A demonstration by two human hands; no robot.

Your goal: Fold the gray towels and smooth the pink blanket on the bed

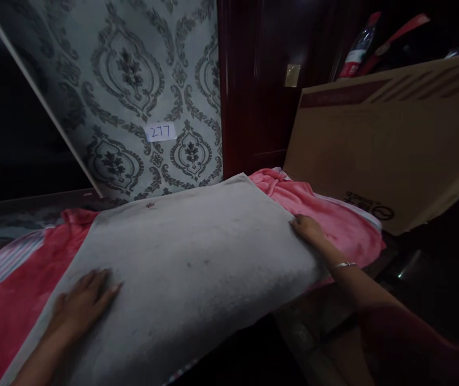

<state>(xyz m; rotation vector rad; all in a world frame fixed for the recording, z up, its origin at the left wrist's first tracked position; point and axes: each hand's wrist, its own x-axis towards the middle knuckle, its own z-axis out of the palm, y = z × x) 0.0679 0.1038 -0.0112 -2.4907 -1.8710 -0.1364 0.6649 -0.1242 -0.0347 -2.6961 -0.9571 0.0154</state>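
Grey cloth (197,246) lies spread over the red-and-pink fabric (337,222), which shows beyond it at both the left and right ends. The far edge of the cloth runs along the patterned wall (133,80); its near edge hangs over the front edge of the fabric beneath.

Left hand (78,305): palm down, fingers spread, resting on the cloth toward the fabric's left end; nothing is gripped. Right hand (308,230): fingers partly curled at the cloth's right edge, toward the fabric's right end; whether the edge is pinched cannot be told.

Step in hand, as judged: flattening or positioning the cloth. Next move, as judged, calls for even outward pressure from both hands, keeping the right edge straight and avoiding drag on the fabric below.
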